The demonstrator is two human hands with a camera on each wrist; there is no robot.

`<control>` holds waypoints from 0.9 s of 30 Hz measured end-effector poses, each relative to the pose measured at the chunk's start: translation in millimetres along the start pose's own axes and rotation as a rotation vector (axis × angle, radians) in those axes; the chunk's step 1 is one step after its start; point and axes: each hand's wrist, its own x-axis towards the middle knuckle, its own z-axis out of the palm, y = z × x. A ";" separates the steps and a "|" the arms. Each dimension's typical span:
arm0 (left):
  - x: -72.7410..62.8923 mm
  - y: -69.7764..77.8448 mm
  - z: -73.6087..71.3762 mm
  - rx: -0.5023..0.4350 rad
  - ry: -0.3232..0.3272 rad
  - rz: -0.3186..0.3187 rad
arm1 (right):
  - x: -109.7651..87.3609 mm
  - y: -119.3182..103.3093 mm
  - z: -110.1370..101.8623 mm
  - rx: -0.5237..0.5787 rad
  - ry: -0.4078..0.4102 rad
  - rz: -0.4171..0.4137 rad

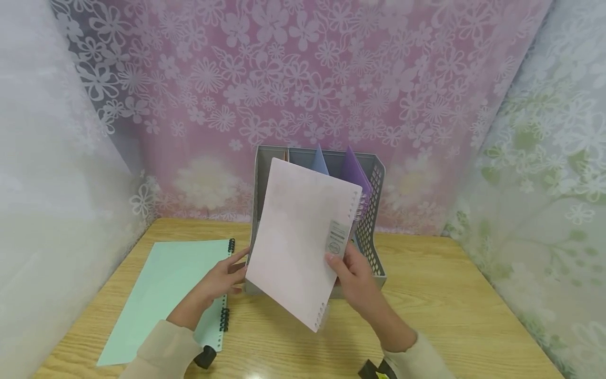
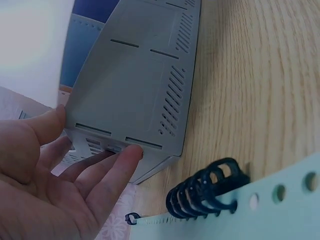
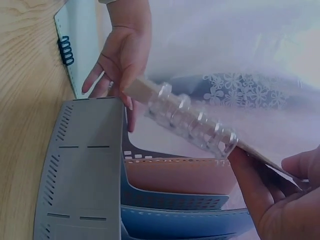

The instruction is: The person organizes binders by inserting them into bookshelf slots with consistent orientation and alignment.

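Pink notebook (image 1: 298, 226) was found raised and tilted before the grey file rack (image 2: 127, 75); the right hand (image 1: 358, 276) gripped its ring-bound edge at 4 o'clock between thumb and fingers. The left hand (image 1: 221, 280) touched the rack's end at 8 o'clock, fingers extended and spread. Further out on that bearing, a green notebook (image 1: 175, 284) lay flat on the tabletop (image 1: 435, 300). Purple cover (image 1: 356, 168) stood in the rack toward 1 o'clock.
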 end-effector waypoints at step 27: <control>-0.4 0.4 -0.5 -0.030 -0.013 -0.007 | 14.1 0.2 30.8 -0.182 0.231 -0.159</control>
